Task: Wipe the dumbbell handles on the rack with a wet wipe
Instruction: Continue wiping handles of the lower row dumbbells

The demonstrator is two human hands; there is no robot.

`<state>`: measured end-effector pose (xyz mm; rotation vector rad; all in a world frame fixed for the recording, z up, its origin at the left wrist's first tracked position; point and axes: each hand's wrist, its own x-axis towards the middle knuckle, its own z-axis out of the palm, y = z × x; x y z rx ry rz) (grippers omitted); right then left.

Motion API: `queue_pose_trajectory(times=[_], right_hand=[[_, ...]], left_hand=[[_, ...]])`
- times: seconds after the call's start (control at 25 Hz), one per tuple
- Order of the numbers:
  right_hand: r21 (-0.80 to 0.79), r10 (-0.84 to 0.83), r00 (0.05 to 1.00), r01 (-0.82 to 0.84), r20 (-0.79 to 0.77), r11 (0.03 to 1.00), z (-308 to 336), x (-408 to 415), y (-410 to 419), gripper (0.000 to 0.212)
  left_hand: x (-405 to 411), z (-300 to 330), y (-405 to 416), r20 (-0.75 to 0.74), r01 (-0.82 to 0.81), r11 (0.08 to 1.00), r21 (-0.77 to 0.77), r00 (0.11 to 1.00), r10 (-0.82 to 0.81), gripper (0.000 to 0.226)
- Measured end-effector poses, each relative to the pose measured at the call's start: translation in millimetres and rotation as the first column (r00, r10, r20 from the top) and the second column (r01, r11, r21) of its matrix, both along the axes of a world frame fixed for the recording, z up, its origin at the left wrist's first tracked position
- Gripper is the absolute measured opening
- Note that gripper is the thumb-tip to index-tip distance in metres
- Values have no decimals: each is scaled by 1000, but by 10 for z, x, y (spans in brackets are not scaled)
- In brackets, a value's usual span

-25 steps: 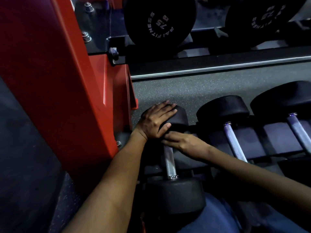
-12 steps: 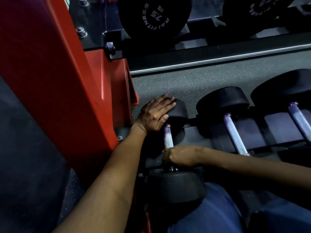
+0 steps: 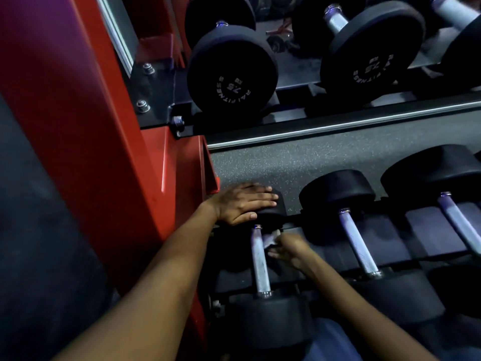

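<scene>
Since the dumbbell handle [image 3: 259, 259] is knurled steel, stiff and grippy, I'd say it won't budge on the bottom shelf of the rack [image 3: 78, 126] by the red upright. So I'd wrap the limp wet wipe [image 3: 270, 238] round the bare shaft mid-length. My right hand [image 3: 287, 250] pinches the wipe just beside the handle's far end; my left hand [image 3: 243, 203] lies flat, fingers straight, on the far head [image 3: 273, 212]. Neighbouring dumbbells [image 3: 358, 246] wait to the right.

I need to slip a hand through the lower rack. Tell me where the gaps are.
Free: the dark cradle strip between the leftmost dumbbell's silver knurled handle and the next silver handle, though the right hand partly fills it. Crowded: the left hand against the red steel upright.
</scene>
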<state>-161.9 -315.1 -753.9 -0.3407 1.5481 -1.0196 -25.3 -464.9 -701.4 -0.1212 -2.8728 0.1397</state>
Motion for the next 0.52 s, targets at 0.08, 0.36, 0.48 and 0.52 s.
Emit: queue_pose_trajectory(times=[0.08,0.36,0.48,0.52], right_hand=[[-67,-4,999,7,44,998,123,210,-129,26],[-74,157,928,-193,-337,978,-56,464,-334,19],[-39,164,891,-199,-424,979,-65,594,-330,39],[-35,167,864,-209,-476,977,-117,640,-356,62]], left_hand=[[34,-79,-26,-13,26,999,37,1000,-26,55],[31,-105,-98,-5,53,994,91,999,-53,57],[48,-89,-116,-7,65,995,81,998,-65,56],[41,-86,-118,-6,62,994,91,998,-62,57]])
